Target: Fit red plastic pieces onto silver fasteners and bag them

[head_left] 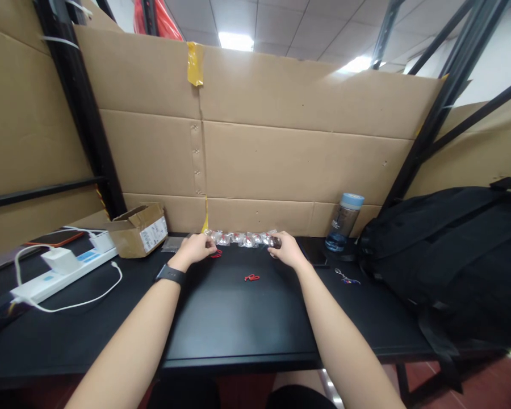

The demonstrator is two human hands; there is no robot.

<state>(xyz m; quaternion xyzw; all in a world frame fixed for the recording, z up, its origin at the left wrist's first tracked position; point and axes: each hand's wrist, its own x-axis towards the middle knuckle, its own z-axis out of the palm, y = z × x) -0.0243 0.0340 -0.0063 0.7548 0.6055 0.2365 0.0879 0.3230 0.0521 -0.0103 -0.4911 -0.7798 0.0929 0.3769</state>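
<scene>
Small clear plastic packets (247, 241) with red and silvery contents lie in a row along the back of the black table. My left hand (199, 249), with a dark watch (171, 275) on its wrist, is at the row's left end, its fingers closed together; what they grip is hidden. Just by its fingertips lies a red cord loop (216, 254). At the right end, my right hand (286, 250) has its fingers closed around a small dark brown thing (276, 242), too small to name. Another red cord piece (251, 277) rests on the table between my forearms.
To the left are an open cardboard box (138, 230) and a white power strip (68, 275) with chargers and a cable. On the right stand a water bottle (344, 223), a dark phone (314, 253), a small beaded cord (347, 278) and a black backpack (451, 261). A cardboard wall (281, 159) closes the back.
</scene>
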